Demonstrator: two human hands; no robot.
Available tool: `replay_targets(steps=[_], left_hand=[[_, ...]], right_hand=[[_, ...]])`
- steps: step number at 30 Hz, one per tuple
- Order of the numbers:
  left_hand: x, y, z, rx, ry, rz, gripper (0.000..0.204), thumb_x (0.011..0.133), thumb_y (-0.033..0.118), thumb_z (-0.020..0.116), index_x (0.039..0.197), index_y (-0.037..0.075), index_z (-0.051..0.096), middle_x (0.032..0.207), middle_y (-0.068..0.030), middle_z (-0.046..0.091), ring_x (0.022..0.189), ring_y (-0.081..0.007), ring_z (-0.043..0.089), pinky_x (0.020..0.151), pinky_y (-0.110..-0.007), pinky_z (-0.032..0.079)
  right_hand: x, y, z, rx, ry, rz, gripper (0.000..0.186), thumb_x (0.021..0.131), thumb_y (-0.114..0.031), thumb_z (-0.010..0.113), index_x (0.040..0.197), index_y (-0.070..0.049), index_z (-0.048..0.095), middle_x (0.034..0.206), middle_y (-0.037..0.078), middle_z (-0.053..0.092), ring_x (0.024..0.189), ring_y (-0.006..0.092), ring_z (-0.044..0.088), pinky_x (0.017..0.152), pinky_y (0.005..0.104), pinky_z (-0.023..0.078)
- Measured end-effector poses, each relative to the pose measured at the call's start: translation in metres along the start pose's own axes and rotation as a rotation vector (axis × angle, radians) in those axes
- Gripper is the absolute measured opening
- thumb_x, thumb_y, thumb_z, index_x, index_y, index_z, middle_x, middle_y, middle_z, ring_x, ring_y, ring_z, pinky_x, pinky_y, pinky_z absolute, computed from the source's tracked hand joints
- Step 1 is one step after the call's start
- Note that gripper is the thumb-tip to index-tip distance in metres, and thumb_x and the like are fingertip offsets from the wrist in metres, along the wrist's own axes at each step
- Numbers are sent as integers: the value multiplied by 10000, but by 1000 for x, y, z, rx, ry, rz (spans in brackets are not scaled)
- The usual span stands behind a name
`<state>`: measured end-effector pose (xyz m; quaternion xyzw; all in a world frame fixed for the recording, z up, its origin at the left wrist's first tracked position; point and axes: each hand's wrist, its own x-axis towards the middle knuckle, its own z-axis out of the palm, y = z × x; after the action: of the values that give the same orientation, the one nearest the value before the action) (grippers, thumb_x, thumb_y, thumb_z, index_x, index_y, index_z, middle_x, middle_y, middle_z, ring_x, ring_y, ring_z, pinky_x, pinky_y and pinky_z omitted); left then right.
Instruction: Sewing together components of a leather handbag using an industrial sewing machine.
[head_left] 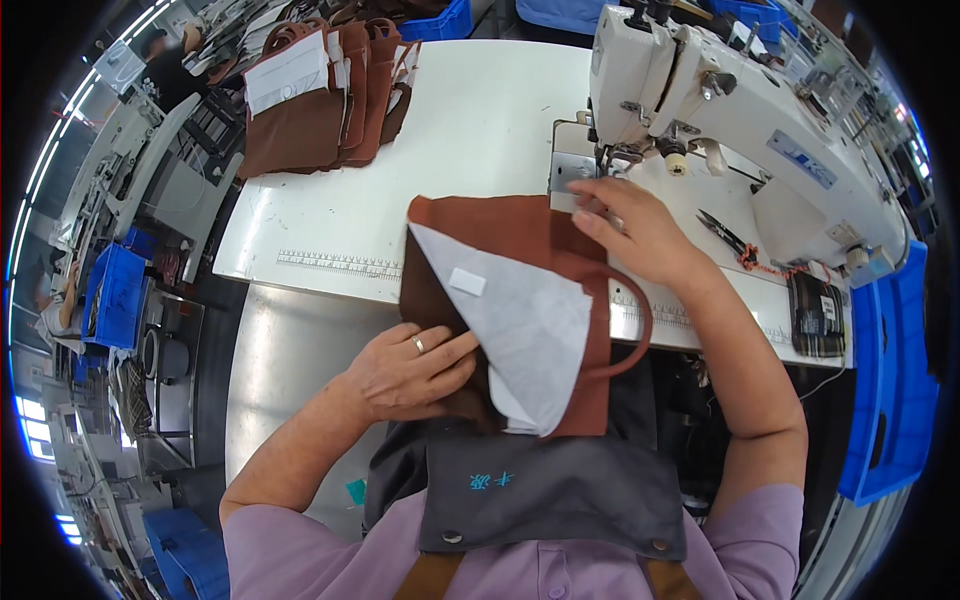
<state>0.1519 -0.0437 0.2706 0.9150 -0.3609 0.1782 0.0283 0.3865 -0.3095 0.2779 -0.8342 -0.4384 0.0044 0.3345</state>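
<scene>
A brown fabric bag (520, 235) with a white lining flap (530, 320) folded over it lies on the white sewing table (470, 130), hanging over the near edge. My left hand (410, 372) grips the bag's lower left side by the flap. My right hand (640, 232) presses flat on the bag's top right corner, just below the needle of the white sewing machine (740, 100). A brown loop handle (640, 330) curves out on the bag's right.
A stack of finished brown bags (320, 90) sits at the table's far left. Black scissors (725, 235) and a striped pouch (815, 315) lie right of my right hand. Blue bins (890, 380) stand at the right, a blue crate (115, 295) at the left.
</scene>
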Motion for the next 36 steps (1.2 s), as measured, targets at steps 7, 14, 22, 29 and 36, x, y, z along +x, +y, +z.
replay_targets(steps=[7,14,22,29,36], left_hand=[[27,-22,5,-397,123,-196,223,742,69,657,959,22,684,1194,-138,699,986,-302,679,860,-405,519],[48,-55,35,-439,196,-499,305,787,31,665,1091,10,676,1130,-188,686,1065,-395,640,907,-436,531],[94,-80,50,-399,73,-580,330,879,229,675,1174,80,672,1133,-130,683,1003,-376,673,869,-434,541],[114,-87,48,-543,4,-557,315,857,274,717,1125,109,697,1151,-63,655,971,-321,696,872,-409,545],[154,-87,34,-846,-214,-416,216,900,203,743,993,20,675,983,-108,710,911,-204,657,836,-337,518]], right_hand=[[19,-18,22,-69,-36,-89,475,960,-361,683,1334,-75,625,1220,162,660,1181,314,603,967,419,501],[16,-18,19,64,52,-101,450,892,-172,764,1320,-111,640,1241,113,630,1169,274,583,952,378,531],[11,-15,10,336,-70,-332,312,759,0,541,1010,-72,712,875,47,633,977,223,611,1115,425,405],[-16,-32,-5,229,-26,-409,130,749,-28,506,814,-109,584,786,4,615,856,211,630,1105,481,366],[-35,-59,-3,25,33,-566,210,717,3,642,851,-145,579,771,15,610,825,235,640,1072,468,422]])
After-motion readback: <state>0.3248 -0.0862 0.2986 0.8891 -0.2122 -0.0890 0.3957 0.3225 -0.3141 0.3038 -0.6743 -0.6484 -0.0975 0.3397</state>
